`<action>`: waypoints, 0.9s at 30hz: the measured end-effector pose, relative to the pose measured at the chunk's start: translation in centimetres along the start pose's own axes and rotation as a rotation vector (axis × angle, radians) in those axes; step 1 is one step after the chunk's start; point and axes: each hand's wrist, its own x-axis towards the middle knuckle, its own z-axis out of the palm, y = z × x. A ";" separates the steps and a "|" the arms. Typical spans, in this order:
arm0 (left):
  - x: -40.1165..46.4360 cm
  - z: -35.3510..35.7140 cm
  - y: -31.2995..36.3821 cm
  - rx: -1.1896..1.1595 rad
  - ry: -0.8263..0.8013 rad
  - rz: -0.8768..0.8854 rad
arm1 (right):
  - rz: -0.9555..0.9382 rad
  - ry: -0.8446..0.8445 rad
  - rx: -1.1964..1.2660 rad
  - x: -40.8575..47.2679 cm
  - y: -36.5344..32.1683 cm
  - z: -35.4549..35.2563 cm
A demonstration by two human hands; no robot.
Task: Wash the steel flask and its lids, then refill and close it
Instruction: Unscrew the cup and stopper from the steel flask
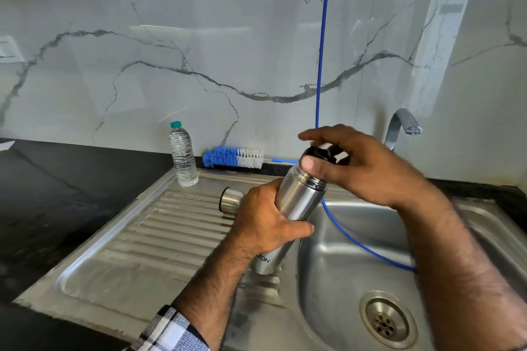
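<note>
Holding the flask (299,196) round its middle with the left hand (265,219), fingers (299,228) wrapped tight on the steel. Leaning the flask, not standing it straight: bottom end near and low, right at the edge between the ridged steel surface (159,236) and the sink (342,236), top end far and up, tipped a bit to the right. Running long from near-low to far-high.

Sitting right on that top end with the right hand (362,168), coming in from the right. Curling its fingers (310,164) round the black lid (328,155), thumb on the near side, other fingers over the far side. Touching already, so no reaching left to do. Closest to the lid by far; busy lower down with the other hand, just keeping the flask from spinning.

Probably twisting next, round the long line of the flask. Hard to tell how loose the lid is.

Lying on its side on the ridged surface, just left of the left hand: the steel cap (231,199), off the flask. Far back by the wall: a brush (233,157) and a water bottle (183,157). Far right: the tap (402,122), with no water seen coming out. Hanging down into the sink: a blue hose (322,37).
</note>
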 end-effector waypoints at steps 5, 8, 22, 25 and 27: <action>0.0 -0.2 -0.3 -0.035 -0.008 -0.012 | -0.109 -0.036 -0.024 0.1 -0.5 0.0; 0.1 -0.3 -0.4 -0.055 -0.007 -0.019 | -0.102 -0.096 0.122 -0.2 -0.5 -0.4; 0.3 -2.1 -1.6 -0.206 -0.032 -0.029 | -0.160 0.157 0.325 0.8 0.3 -0.6; 0.2 -3.4 -2.0 -0.256 0.032 -0.070 | -0.021 0.226 0.559 1.1 1.0 0.7; 0.3 -4.7 -2.7 -0.282 0.112 -0.114 | 0.088 0.273 0.635 1.6 1.8 2.6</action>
